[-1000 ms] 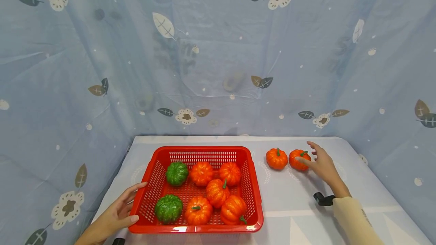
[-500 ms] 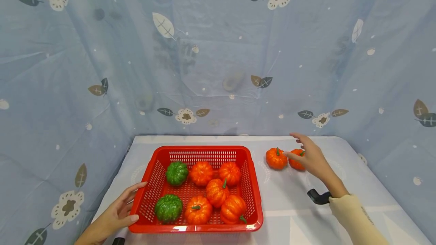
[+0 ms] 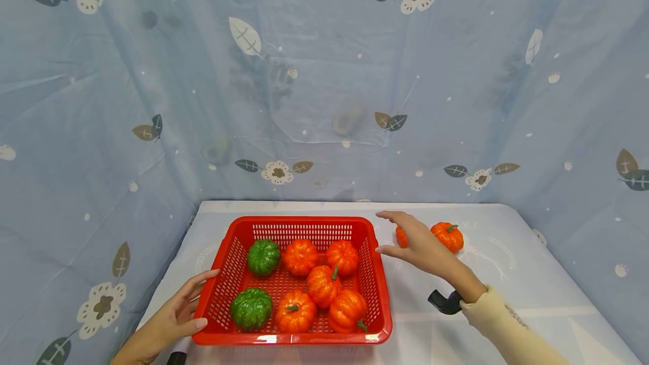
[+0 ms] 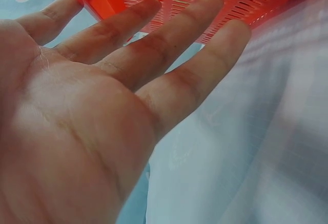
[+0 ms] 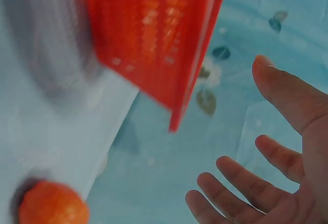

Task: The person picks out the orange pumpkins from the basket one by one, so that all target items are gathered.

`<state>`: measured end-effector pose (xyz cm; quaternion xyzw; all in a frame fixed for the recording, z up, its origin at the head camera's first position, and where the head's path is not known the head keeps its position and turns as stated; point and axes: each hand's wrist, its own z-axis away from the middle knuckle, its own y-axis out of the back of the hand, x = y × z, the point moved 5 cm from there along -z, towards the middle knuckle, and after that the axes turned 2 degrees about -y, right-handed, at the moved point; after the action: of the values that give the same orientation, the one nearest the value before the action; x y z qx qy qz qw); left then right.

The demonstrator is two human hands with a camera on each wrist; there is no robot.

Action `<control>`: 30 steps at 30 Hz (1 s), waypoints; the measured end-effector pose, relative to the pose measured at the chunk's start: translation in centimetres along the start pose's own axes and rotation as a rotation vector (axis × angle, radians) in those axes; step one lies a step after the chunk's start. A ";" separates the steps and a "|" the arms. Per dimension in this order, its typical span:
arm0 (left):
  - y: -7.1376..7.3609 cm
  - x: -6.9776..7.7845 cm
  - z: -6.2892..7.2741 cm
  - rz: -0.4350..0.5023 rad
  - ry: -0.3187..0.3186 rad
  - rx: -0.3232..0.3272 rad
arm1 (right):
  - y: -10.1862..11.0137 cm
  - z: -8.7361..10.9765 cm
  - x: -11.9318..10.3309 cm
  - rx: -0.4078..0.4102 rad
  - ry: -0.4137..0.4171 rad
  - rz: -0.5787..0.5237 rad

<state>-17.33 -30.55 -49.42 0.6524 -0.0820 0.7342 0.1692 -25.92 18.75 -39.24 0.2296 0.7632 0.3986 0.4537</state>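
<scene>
A red plastic basket (image 3: pixel 291 340) holds two green pumpkins (image 3: pixel 252 308) and several orange pumpkins (image 3: pixel 296 312). My left hand (image 3: pixel 174 315) rests at its left side, fingertips at the rim and thumb by the front left corner. Seen from the left wrist, the fingers (image 4: pixel 197 78) reach out fairly straight against the slotted wall. My right hand (image 3: pixel 421 245) is spread, nothing in it, its fingertips just beside the basket's right rim. Behind it sit two more orange pumpkins on the table, one (image 3: pixel 401 237) mostly hidden by the hand, the other (image 3: pixel 448 237) near the wrist.
A pale table (image 3: pixel 532 275) carries everything. Blue patterned cloth (image 3: pixel 324 100) hangs behind and on both sides. A black wrist mount (image 3: pixel 445 302) sticks out below my right wrist, and another black piece (image 3: pixel 176 358) shows by the left wrist.
My right hand has moved left from over the far right pumpkin, past the other one, to the basket's right rim. The left hand and basket have stayed put.
</scene>
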 end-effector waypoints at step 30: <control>-0.1 0.1 0.1 -0.001 -0.032 -0.024 | -6.7 -5.2 -9.2 -0.394 0.164 -0.054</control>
<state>-17.23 -30.44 -49.35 0.6619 -0.0933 0.7226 0.1762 -25.98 6.21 -38.64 0.0830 0.7108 0.5451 0.4367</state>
